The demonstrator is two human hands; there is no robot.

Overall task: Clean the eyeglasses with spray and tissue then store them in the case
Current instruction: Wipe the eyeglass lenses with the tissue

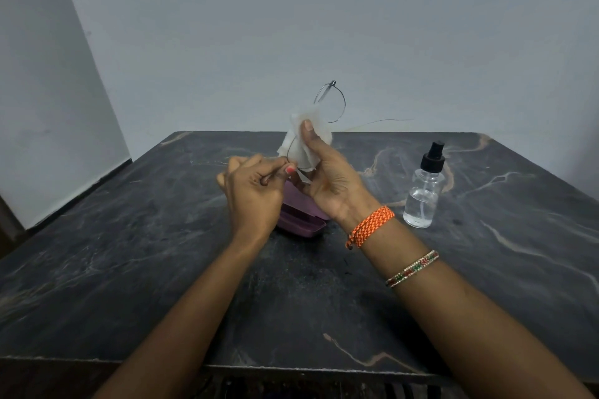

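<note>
Thin wire eyeglasses point(337, 104); soft tissue point(304, 139); marble table point(129, 253).

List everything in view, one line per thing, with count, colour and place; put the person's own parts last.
glasses: one pair, thin dark wire frame, held up above the table's middle, stood on end, one lens wrapped in the tissue
tissue: one, white, around the lower lens, pinched by the right hand
case: one, purple, on the table under the hands, partly hidden
bottle: one, clear with black spray top, upright on the table, right of the hands
table: one, dark marble with pale veins
wall: pale grey, behind the table
bracelets: two, orange woven and beaded bangle, right wrist
left hand: fingers pinch the frame's lower end
right hand: thumb presses tissue on lens
</note>
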